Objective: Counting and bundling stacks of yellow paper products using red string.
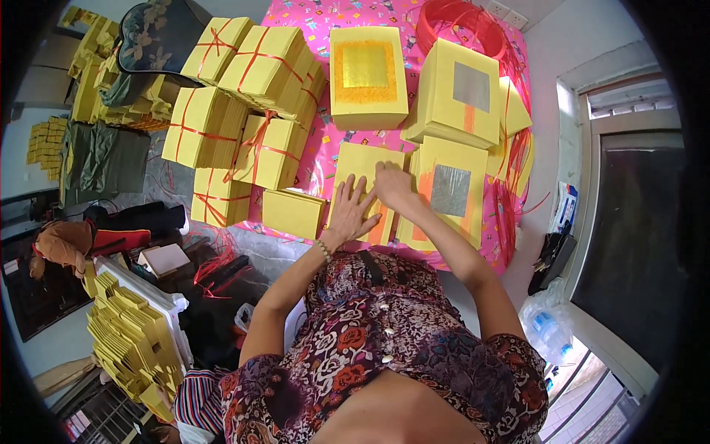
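Note:
On the pink patterned cloth in front of me lies a yellow paper sheet or stack (362,157), with an orange patch near its lower right. My left hand (349,214) rests flat on it, fingers spread, a beaded bracelet at the wrist. Close beside, my right hand (393,186) presses on the same paper with its fingers curled in; what they hold, if anything, is hidden. Just right of it stands a yellow paper stack (450,189) with a silver square and orange edges. Beyond my hands sits another yellow stack (364,66) bearing a gold square.
Bundles of yellow paper (203,127) tied with red string stand at the left of the table. A silver-topped stack (468,85) is at the far right, near a red ring-shaped coil (444,29) and loose red strings (506,211). A person in a striped sleeve (198,399) is at lower left.

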